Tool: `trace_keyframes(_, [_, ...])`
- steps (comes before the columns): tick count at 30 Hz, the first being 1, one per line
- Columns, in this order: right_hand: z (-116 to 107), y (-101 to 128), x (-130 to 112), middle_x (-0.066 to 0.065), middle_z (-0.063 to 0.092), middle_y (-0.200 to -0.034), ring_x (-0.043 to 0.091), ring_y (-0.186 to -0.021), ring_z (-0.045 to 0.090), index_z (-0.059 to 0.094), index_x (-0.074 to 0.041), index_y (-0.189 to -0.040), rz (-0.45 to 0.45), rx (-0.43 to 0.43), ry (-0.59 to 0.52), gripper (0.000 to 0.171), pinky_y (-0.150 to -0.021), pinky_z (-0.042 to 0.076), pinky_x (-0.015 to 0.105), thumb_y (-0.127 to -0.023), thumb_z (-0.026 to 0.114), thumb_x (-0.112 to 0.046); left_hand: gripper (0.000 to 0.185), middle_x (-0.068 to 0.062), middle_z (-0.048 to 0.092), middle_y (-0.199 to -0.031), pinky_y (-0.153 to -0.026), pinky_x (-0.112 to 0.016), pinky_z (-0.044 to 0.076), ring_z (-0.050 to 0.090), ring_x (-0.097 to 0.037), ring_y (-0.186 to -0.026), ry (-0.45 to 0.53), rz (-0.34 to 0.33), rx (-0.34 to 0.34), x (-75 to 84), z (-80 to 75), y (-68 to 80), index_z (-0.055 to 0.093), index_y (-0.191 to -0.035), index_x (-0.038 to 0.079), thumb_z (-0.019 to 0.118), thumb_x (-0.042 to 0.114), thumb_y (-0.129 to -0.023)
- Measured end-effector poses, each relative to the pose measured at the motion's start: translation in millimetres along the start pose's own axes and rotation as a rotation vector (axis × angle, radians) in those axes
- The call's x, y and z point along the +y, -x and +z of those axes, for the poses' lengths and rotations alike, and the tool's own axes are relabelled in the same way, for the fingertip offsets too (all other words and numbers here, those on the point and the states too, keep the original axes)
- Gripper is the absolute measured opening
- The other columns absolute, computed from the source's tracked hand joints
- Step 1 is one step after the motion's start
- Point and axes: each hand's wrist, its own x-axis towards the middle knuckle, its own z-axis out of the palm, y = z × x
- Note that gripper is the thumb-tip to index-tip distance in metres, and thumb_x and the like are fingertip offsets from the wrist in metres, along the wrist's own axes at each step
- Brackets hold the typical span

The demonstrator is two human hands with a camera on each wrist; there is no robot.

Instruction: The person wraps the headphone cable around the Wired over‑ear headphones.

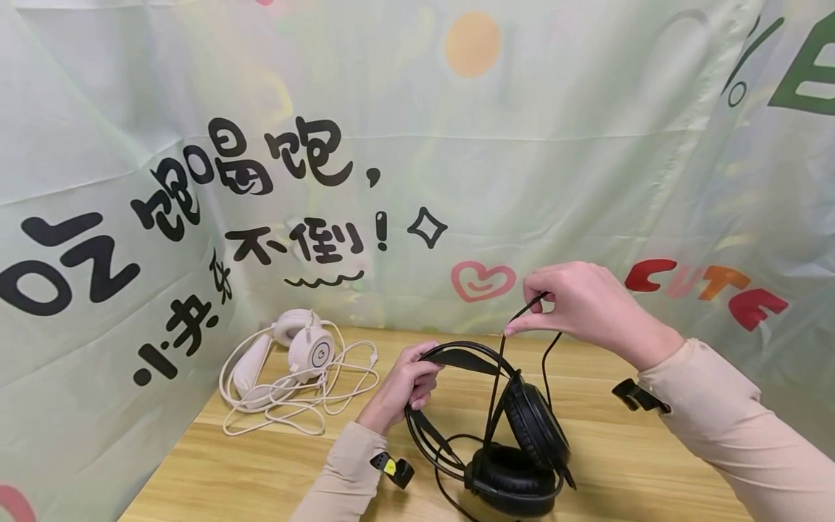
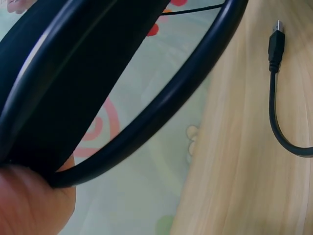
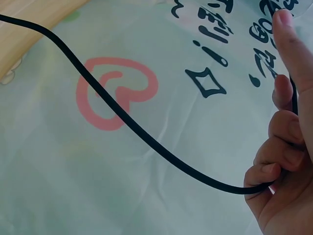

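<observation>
A pair of black headphones (image 1: pixel 538 424) with a double-tube headband is tilted on its side above the wooden table, ear cups toward the right. My left hand (image 1: pixel 409 380) grips the top of the headband, whose tubes and inner strap fill much of the left wrist view. Raised above the ear cups, my right hand (image 1: pixel 577 308) holds the thin black headphone cable (image 3: pixel 146 139). In the right wrist view its fingers curl round the cable, which hangs from them in a loop. A USB plug (image 2: pixel 276 46) on black cable lies on the wood in the left wrist view.
White headphones (image 1: pixel 312 351) with a tangled white cable (image 1: pixel 320 406) lie at the table's back left. The wooden table (image 1: pixel 626 457) meets a printed cloth backdrop (image 1: pixel 391 87) behind and on the left. A black wrist camera sits on each sleeve.
</observation>
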Motion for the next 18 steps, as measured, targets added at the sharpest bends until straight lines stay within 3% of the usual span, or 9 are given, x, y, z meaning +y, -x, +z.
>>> trace_keyframes(8, [3,2,9,-0.02,0.038,-0.061,-0.002,-0.056,0.032,0.046,-0.028,-0.066,0.048,-0.02,0.022,0.058,-0.051,0.024,0.02,-0.069,0.092,-0.064,0.014,0.007,0.025,-0.057,-0.035,-0.017,0.029,0.026,-0.003,-0.038,0.032,0.022,-0.039,1.7,-0.2,0.1,0.045,-0.089,0.008,0.053,0.012,-0.1])
trace_keyframes(18, [9,3,17,-0.019,0.039,-0.06,0.0,-0.055,0.033,0.046,-0.027,-0.066,0.109,-0.049,0.001,0.059,-0.05,0.025,0.021,-0.068,0.096,-0.058,0.011,0.009,0.028,-0.059,-0.035,-0.016,0.029,0.027,-0.002,-0.038,0.109,0.041,-0.095,1.8,-1.6,0.2,0.048,-0.091,0.01,0.05,0.012,-0.101])
